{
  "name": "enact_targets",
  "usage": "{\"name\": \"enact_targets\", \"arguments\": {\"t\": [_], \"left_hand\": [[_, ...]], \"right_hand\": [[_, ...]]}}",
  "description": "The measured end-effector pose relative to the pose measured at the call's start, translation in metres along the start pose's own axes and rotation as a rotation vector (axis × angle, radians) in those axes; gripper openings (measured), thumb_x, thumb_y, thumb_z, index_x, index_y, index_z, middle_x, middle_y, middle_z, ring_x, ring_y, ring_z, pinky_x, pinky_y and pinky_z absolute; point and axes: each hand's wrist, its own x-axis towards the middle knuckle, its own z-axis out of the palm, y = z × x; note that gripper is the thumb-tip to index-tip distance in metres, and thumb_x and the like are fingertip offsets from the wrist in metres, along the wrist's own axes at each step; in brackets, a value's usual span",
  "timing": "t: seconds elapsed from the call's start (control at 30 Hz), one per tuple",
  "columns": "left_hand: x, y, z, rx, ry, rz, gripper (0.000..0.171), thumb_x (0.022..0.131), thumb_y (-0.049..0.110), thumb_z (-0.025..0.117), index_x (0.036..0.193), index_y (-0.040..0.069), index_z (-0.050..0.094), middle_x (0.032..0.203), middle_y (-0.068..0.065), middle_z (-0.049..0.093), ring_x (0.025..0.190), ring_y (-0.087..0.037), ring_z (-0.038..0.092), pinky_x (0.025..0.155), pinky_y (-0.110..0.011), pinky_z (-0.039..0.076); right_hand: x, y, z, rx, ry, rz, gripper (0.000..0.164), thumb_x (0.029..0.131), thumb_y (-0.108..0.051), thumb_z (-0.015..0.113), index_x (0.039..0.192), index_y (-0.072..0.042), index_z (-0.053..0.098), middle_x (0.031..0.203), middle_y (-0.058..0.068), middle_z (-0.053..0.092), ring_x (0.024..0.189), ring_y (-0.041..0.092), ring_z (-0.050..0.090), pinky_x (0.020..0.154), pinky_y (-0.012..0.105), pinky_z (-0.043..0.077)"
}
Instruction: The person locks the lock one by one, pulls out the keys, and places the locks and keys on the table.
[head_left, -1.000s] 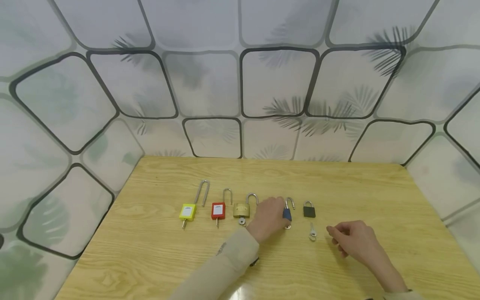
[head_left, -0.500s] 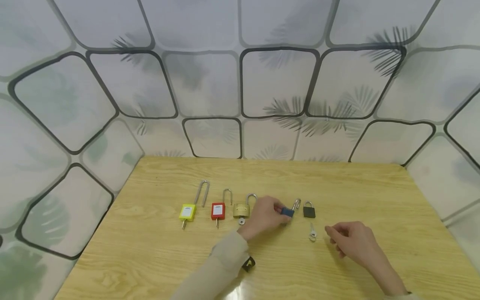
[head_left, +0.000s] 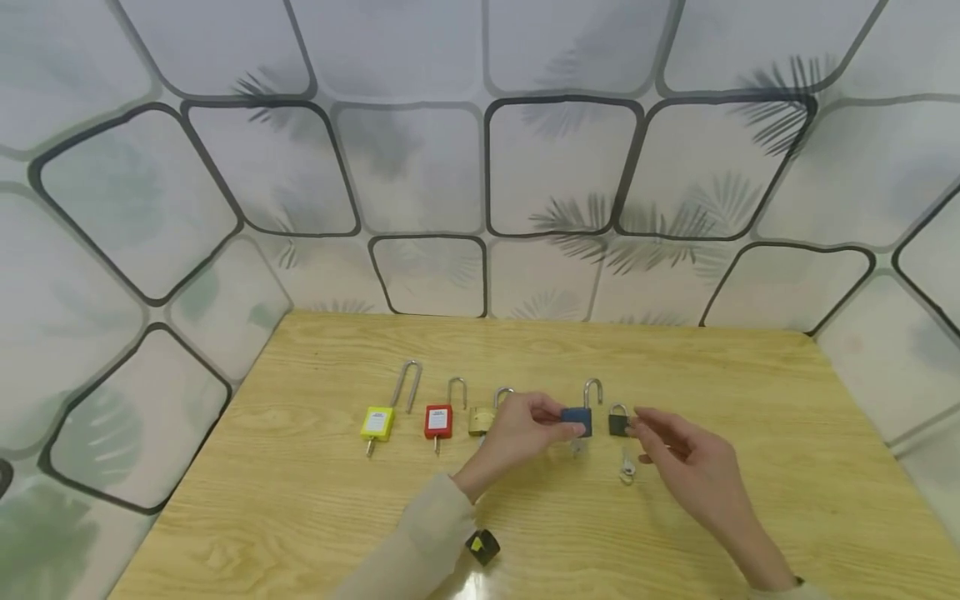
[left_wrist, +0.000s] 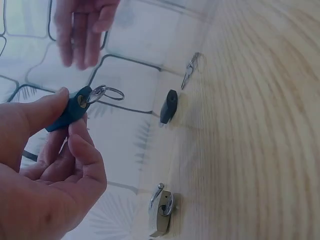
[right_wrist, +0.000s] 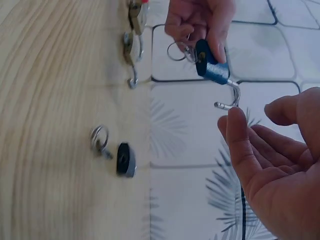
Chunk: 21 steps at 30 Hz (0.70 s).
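Left of your grip you have, nearest first, a brass padlock (head_left: 481,422), a red padlock (head_left: 438,422) and a yellow padlock (head_left: 377,424), shackles raised. Right: a black padlock (right_wrist: 125,160), a ringed key (head_left: 628,468). Behind: a leaf-patterned backdrop (head_left: 420,167). Beneath: a wood-grain table (head_left: 600,542).

The blue padlock (head_left: 576,416) has a silver shackle (right_wrist: 237,93), the table (head_left: 697,375) yellow woodgrain.

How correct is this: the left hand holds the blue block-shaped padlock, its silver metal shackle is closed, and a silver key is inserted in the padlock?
The silver metal shackle is not closed but open, its free end outside the body, as the right wrist view shows. The left hand holds the blue block-shaped padlock, with a silver key inserted.
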Motion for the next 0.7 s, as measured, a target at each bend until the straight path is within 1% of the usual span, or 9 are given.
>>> {"name": "enact_targets", "arguments": {"t": [0.1, 0.17, 0.3, 0.43, 0.57, 0.7], "left_hand": [[-0.006, 0.001, -0.002, -0.038, -0.011, -0.002, 0.019, 0.082, 0.023, 0.088, 0.09, 0.01, 0.075, 0.088, 0.0, 0.078, 0.078, -0.008, 0.07, 0.068, -0.023, 0.054], [-0.011, 0.001, -0.005, -0.06, -0.023, -0.001, 0.018, 0.082, 0.021, 0.087, 0.088, 0.009, 0.074, 0.087, 0.0, 0.078, 0.076, -0.008, 0.07, 0.067, -0.022, 0.053], [-0.018, 0.001, -0.008, -0.083, -0.049, 0.001, 0.018, 0.083, 0.02, 0.087, 0.086, 0.009, 0.073, 0.087, 0.001, 0.077, 0.077, -0.009, 0.07, 0.068, -0.022, 0.053], [-0.024, 0.003, -0.009, -0.093, -0.065, 0.0, 0.018, 0.083, 0.019, 0.086, 0.088, 0.009, 0.072, 0.088, 0.0, 0.077, 0.078, -0.011, 0.071, 0.07, -0.024, 0.054], [-0.027, 0.004, -0.008, -0.108, -0.073, -0.012, 0.018, 0.082, 0.017, 0.086, 0.089, 0.008, 0.072, 0.088, -0.002, 0.078, 0.079, -0.012, 0.072, 0.071, -0.025, 0.055], [-0.028, 0.006, -0.006, -0.098, -0.078, -0.015, 0.019, 0.082, 0.019, 0.086, 0.091, 0.008, 0.073, 0.089, -0.001, 0.078, 0.08, -0.011, 0.072, 0.073, -0.025, 0.055]], "right_hand": [[0.0, -0.008, 0.005, 0.097, 0.014, -0.086, 0.035, 0.105, -0.017, 0.059, 0.137, -0.003, 0.061, 0.124, 0.019, 0.073, 0.094, -0.009, 0.069, 0.072, 0.024, 0.062], [0.0, -0.013, 0.008, 0.139, 0.006, -0.113, 0.035, 0.105, -0.014, 0.058, 0.138, -0.001, 0.06, 0.127, 0.02, 0.071, 0.099, -0.009, 0.068, 0.075, 0.024, 0.062], [0.0, -0.019, 0.012, 0.161, -0.021, -0.106, 0.038, 0.105, -0.015, 0.059, 0.14, 0.0, 0.058, 0.133, 0.021, 0.067, 0.102, -0.01, 0.067, 0.078, 0.022, 0.062], [-0.001, -0.022, 0.015, 0.18, -0.039, -0.104, 0.04, 0.104, -0.013, 0.06, 0.141, 0.001, 0.057, 0.136, 0.021, 0.066, 0.104, -0.009, 0.067, 0.08, 0.023, 0.062], [-0.001, -0.023, 0.017, 0.186, -0.035, -0.113, 0.038, 0.104, -0.012, 0.06, 0.14, 0.001, 0.058, 0.135, 0.019, 0.067, 0.106, -0.01, 0.066, 0.08, 0.023, 0.062], [0.0, -0.023, 0.017, 0.175, -0.019, -0.138, 0.036, 0.104, -0.011, 0.06, 0.138, 0.0, 0.06, 0.133, 0.019, 0.069, 0.106, -0.01, 0.065, 0.08, 0.023, 0.062]]}}
